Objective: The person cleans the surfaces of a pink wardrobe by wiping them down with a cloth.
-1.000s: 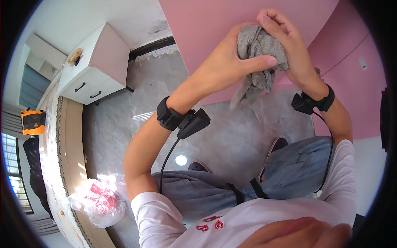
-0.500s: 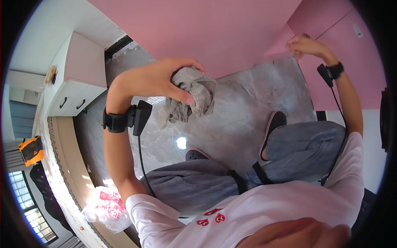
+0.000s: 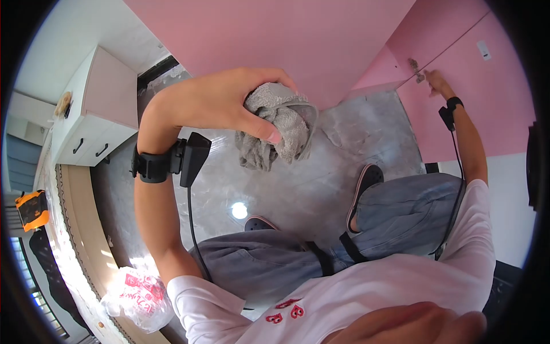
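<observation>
A crumpled grey cloth [image 3: 281,123] is gripped in my left hand [image 3: 226,103], thumb across its front, with loose folds hanging below over the floor. My right hand [image 3: 440,84] is stretched out to the far right beside a metal latch or handle [image 3: 417,71] on the pink door panel [image 3: 475,109]. Its fingers are bent towards the metal piece; whether they touch or hold it is too small to tell. Another large pink panel [image 3: 275,40] stands in front of me.
A white cabinet [image 3: 103,114] with black handles stands at the left. Near the bed edge [image 3: 86,229] sits a white plastic bag [image 3: 140,298] with red print. An orange and black item [image 3: 32,210] lies further left. Grey floor [image 3: 309,195] surrounds my shoes.
My right hand has let go of the cloth and moved right to the metal piece on the pink panel. My left hand has carried the cloth left and down, then slightly back right.
</observation>
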